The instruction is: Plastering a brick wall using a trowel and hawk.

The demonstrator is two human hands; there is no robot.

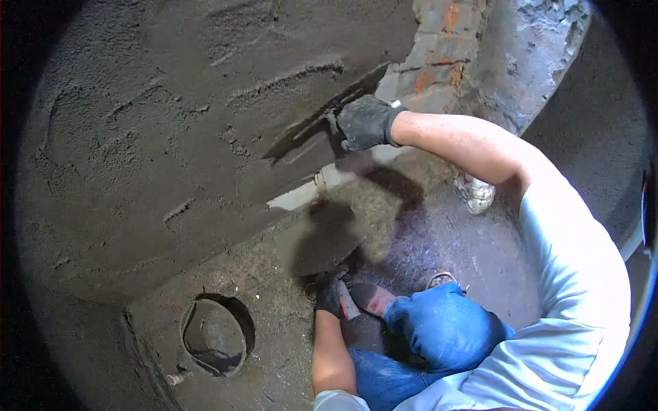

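Observation:
My right hand point(367, 123), in a dark glove, is closed around the handle of a plastering trowel point(295, 145). The trowel's long dark blade lies slantwise against the wet grey mortar on the wall point(171, 103). Lower down, my left hand point(327, 296) is also gloved and appears closed on a tool with a broad dark blade point(329, 255). Shadow covers much of that blade, and the fingers are partly hidden. A red and grey handle-like piece point(348, 301) shows beside the left glove.
A round-rimmed container or opening point(214, 337) is at the lower left of the rough floor point(274, 356). Bare blocks point(439, 51) with orange marks show at the wall's upper right. My bent knee in blue jeans point(445, 329) is close by. A pale pipe or hose point(634, 240) curves at the right.

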